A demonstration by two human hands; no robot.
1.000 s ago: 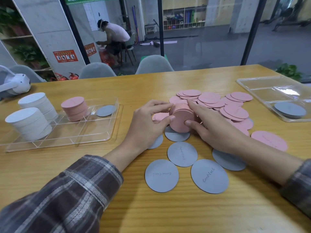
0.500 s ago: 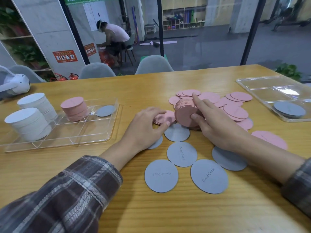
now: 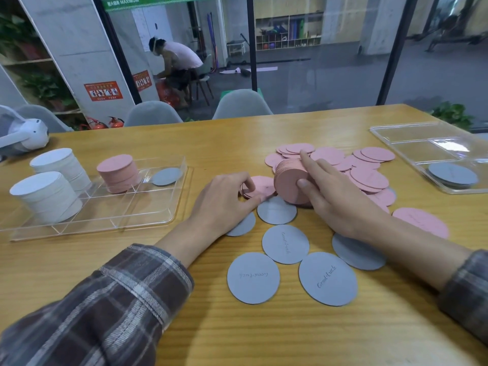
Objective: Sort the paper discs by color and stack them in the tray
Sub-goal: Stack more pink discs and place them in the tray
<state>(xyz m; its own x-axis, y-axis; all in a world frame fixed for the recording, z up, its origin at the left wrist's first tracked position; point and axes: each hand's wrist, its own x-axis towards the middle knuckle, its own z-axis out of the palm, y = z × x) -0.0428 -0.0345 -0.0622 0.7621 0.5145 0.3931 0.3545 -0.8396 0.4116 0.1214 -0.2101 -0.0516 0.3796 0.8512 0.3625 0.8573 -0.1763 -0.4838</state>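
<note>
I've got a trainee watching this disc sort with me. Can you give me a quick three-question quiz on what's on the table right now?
1. True or false: the right hand grips a stack of grey discs.
2. Which colour fills two stacks in the left tray? A) pink B) white C) grey
3. Fill in: the left hand pinches a few flat-lying ___ discs.

Key
1. False. It grips the pink stack, tipped on edge.
2. B. The two are the white stacks.
3. Pink. These are the pink discs beside that stack.
</note>
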